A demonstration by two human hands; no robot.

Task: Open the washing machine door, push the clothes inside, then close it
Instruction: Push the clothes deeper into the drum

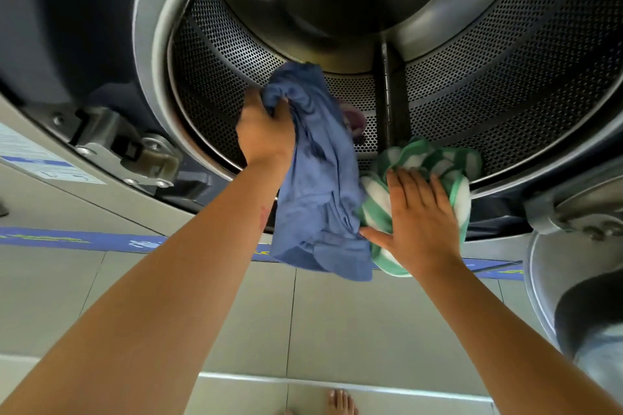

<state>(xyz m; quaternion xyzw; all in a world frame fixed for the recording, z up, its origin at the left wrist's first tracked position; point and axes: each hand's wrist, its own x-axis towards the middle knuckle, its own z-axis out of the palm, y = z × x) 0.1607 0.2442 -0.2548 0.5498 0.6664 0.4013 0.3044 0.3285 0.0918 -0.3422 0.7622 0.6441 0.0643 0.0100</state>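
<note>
A white sticker (43, 162) with a blue band sits at the left edge of the frame on the machine's front, but its writing is too blurry to read. The washing machine door (573, 280) hangs open at the lower right. The round drum (505, 94) fills the top of the frame, its wall full of tiny holes. The left hand (266, 131), in the middle, is closed tight around a bunched blue cloth (320, 195), which hangs down over the drum's lower rim. Just right of it, the right hand (418, 216) lies flat with fingers spread, pressing on a green and white striped towel (435, 162) at the rim. Something purple (354, 118) peeks out behind the blue cloth, inside the drum. A blue stripe (67, 239) crosses the tiled floor (337, 320) below.
</note>
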